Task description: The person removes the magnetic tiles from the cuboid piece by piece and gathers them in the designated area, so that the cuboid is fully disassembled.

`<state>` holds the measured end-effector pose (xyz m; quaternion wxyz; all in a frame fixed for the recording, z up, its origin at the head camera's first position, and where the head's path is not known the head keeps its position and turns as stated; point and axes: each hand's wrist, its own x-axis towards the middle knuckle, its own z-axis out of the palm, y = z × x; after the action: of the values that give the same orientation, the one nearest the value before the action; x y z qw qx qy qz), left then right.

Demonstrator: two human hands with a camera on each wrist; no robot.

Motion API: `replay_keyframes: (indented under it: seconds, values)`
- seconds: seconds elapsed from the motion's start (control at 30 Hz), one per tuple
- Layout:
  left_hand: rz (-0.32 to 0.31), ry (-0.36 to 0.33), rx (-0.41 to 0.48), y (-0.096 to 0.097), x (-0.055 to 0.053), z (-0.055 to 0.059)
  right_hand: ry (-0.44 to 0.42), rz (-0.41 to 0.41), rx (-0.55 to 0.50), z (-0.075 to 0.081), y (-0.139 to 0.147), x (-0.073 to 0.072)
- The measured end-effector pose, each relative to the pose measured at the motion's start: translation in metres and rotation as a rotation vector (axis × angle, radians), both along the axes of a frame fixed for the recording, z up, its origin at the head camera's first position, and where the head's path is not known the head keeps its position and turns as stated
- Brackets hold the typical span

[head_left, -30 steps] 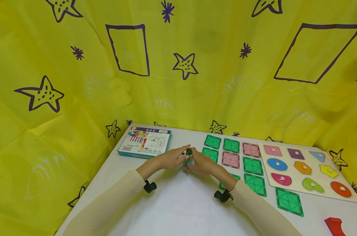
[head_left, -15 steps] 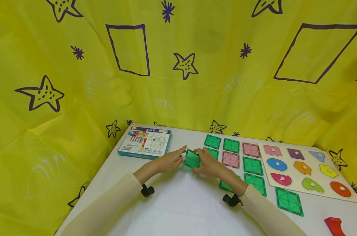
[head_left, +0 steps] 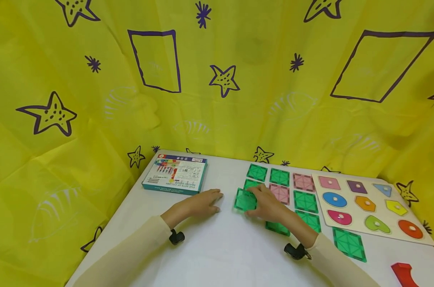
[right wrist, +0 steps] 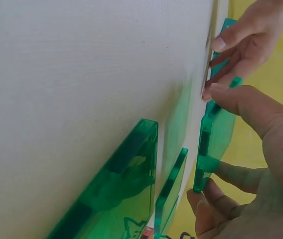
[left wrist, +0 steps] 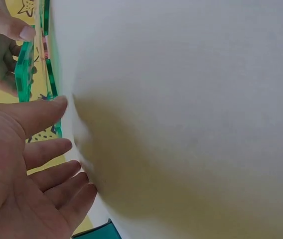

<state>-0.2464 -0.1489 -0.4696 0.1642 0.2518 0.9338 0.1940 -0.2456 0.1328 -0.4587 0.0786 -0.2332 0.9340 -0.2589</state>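
Observation:
My right hand (head_left: pixel 269 203) pinches a translucent green square magnetic tile (head_left: pixel 245 200) above the white table. In the right wrist view, the thumb presses the upper edge of this tile (right wrist: pixel 216 134) and the fingers lie along its other side. To the left, my left hand (head_left: pixel 200 204) is empty and apart from the tile, close over the table. Its fingers (left wrist: pixel 52 174) are loosely spread in the left wrist view. Around and behind my right hand lie several flat tiles, among them a green tile (head_left: pixel 257 172) and a pink tile (head_left: pixel 279 193). One green tile (head_left: pixel 253 183) is partly hidden.
A teal-edged toy box (head_left: pixel 175 173) lies at the back left. On the right is a knobbed shape puzzle board (head_left: pixel 358 218), with a green tile (head_left: pixel 350 244) below it. A red curved block (head_left: pixel 403 274) sits near the front right. A yellow patterned curtain (head_left: pixel 224 119) hangs behind the table.
The green tile, first edge-on between both hands, has turned face-up and moved right in my right hand. My left hand has let go and drawn back to the left and down.

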Motion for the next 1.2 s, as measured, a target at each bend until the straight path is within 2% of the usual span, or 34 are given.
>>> replay_keyframes:
  seconds: [0.1,0.37,0.8,1.2]
  values:
    - [-0.012,0.008,-0.027,0.0,0.001,-0.002,0.001,0.019,0.028,-0.002,0.004,0.004]
    - [-0.003,-0.006,-0.014,-0.001,0.0,-0.005,0.015,0.049,0.05,-0.002,0.009,0.012]
    - [0.007,-0.035,0.025,-0.003,0.002,-0.003,-0.01,0.013,0.088,-0.011,0.015,0.013]
    - [0.0,-0.04,0.043,-0.004,-0.001,-0.007,0.008,-0.001,0.107,-0.008,0.014,0.019]
